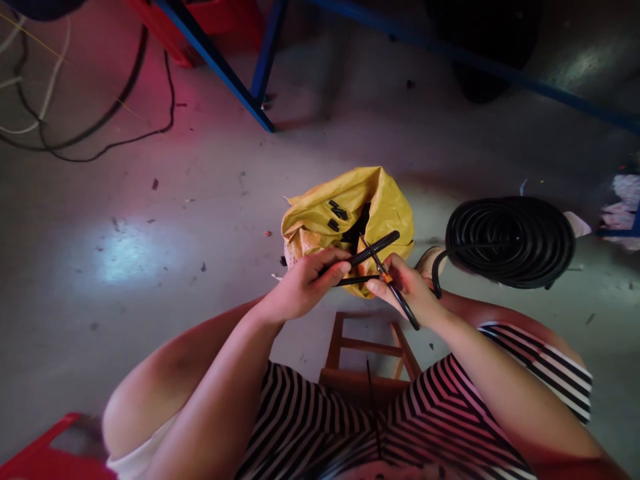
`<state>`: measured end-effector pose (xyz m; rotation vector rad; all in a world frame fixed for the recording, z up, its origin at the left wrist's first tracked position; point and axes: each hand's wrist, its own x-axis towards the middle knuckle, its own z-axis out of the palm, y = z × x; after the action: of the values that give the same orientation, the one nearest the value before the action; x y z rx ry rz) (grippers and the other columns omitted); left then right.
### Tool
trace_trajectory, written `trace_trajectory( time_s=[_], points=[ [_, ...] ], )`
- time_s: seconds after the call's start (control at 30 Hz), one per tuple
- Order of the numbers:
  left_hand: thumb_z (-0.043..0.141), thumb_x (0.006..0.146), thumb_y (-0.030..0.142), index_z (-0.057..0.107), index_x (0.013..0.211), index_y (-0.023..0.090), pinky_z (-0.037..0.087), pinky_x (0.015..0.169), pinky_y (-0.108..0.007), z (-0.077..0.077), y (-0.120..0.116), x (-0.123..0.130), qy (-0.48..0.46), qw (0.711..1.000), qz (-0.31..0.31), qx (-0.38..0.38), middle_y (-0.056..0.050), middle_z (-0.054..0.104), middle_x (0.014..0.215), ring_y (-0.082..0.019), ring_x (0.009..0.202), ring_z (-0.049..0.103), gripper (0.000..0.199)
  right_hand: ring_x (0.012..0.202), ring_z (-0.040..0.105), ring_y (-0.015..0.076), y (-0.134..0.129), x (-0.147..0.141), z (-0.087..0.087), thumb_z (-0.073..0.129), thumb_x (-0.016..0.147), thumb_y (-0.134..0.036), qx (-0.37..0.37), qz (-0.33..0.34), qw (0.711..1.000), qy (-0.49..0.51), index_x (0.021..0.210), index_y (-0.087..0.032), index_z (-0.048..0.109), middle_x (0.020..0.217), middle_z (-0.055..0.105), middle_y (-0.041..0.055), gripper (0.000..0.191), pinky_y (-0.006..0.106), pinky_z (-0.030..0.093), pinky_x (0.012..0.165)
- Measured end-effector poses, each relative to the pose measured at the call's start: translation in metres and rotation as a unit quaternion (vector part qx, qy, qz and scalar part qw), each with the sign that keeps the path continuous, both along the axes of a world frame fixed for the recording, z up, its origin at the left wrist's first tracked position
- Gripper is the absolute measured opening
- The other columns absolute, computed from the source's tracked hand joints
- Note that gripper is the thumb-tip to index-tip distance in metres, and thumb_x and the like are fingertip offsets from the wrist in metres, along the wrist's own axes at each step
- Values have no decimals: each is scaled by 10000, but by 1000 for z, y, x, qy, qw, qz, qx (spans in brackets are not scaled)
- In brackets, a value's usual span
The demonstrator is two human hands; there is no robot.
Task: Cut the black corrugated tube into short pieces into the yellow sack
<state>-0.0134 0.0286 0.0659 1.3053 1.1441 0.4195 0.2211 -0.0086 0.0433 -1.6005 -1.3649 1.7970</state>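
My left hand [305,283] grips a black ribbed tube [385,241], which points up and right over the yellow bag. In my right hand [407,290] is a pair of scissors [397,293] with long dark handles and an orange part near the pivot. The blades cross the tube a little short of its free end. Whether they pinch it, I cannot tell. Under both hands the yellow bag [345,183] stands with its mouth open. Several short black tube pieces [337,210] lie on its inner side. A thin black length [363,281] runs between my hands.
A coil of black tubing [510,243] lies on the floor at the right, beside my foot. A wooden stool frame [373,345] shows between my legs. Blue metal legs [220,63] and a red stool [220,23] stand ahead. Loose cables [115,110] lie at upper left.
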Motion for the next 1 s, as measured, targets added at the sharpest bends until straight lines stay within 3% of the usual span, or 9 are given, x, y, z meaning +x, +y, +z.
trace_trajectory(
  time_s=[0.13, 0.43, 0.8, 1.0],
  points=[
    [520, 1007, 470, 673, 995, 148, 365, 553, -241, -1, 1, -2, -12, 1000, 5, -11, 11, 518, 702, -116, 611, 423, 357, 672, 425, 138, 0, 0, -1, 771, 816, -552, -5, 0, 1000, -6, 858, -245, 430, 738, 439, -50, 460, 274, 338, 613],
    [563, 999, 512, 624, 1034, 149, 305, 545, -234, -11, -4, -1, -122, 987, 84, -59, 31, 412, 697, -107, 616, 355, 370, 726, 407, 155, 8, 2, 13, 706, 842, -624, -43, -6, 996, 82, 890, -245, 426, 812, 417, -27, 473, 302, 376, 668],
    [573, 1007, 487, 621, 1044, 158, 288, 545, -235, -12, -6, -1, -134, 985, 87, -67, 27, 421, 715, -104, 624, 348, 334, 717, 416, 145, 11, -1, 15, 716, 819, -640, -56, -67, 990, 114, 878, -244, 441, 793, 412, -28, 486, 283, 391, 630],
    [576, 1001, 499, 626, 1035, 150, 281, 540, -241, -7, -6, -1, -106, 989, 81, -66, 26, 417, 709, -106, 618, 337, 354, 713, 431, 142, 12, 1, 17, 708, 829, -632, -59, -49, 992, 102, 884, -242, 440, 780, 422, -31, 476, 280, 397, 629]
  ],
)
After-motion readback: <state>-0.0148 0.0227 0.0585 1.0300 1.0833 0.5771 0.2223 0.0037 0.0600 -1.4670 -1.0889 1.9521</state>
